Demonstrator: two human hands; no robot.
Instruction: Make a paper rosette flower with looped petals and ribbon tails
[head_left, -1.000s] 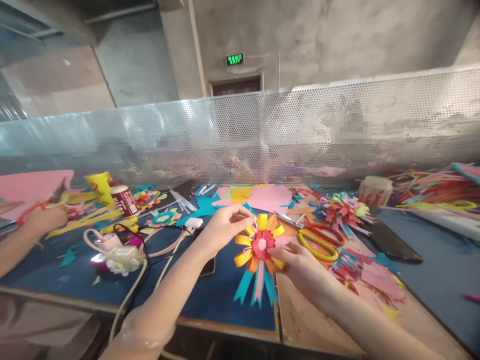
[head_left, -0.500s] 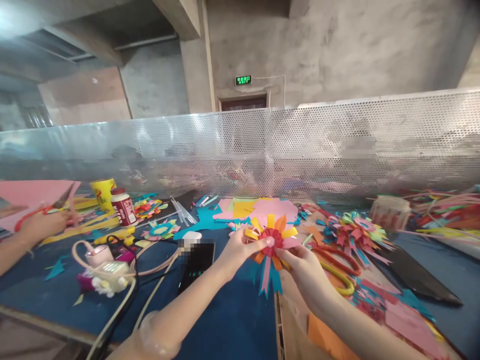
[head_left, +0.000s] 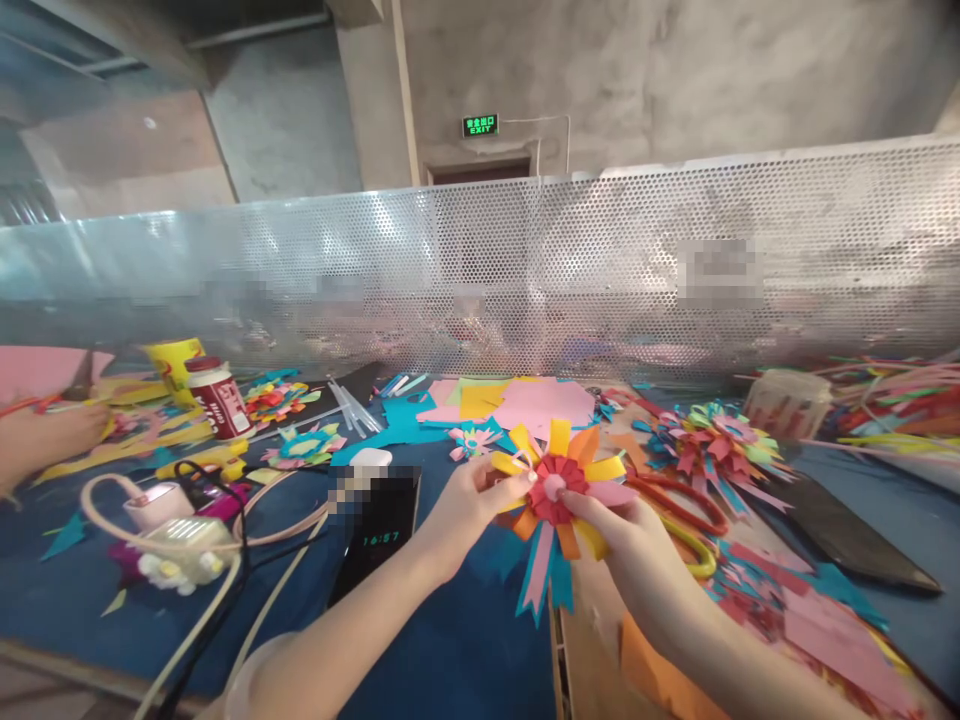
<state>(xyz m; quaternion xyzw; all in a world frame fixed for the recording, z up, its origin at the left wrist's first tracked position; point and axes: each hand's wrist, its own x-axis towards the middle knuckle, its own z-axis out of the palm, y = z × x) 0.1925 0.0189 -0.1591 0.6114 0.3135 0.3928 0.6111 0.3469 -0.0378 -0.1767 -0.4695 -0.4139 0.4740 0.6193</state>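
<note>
A paper flower hangs above the table between my two hands. Its middle is pleated red with a pink centre, ringed by yellow, orange and pink looped petals, and pink and blue ribbon tails dangle below. My left hand is closed on its left side, thumb near the red pleats. On the right, my right hand grips the petals, with a fingertip by the pink centre. Behind my right hand lie scissors with red and yellow handles, partly hidden.
A phone and a charger with cables lie at left. Finished paper flowers are piled at right beside a clear plastic cup. A co-worker's hand shows at far left. A perforated metal screen stands behind.
The view has tilted down slightly and shifted right. Both hands still hold the flower, and my right fingertip is now closer to its centre. The co-worker's hand is nearer the left edge.
</note>
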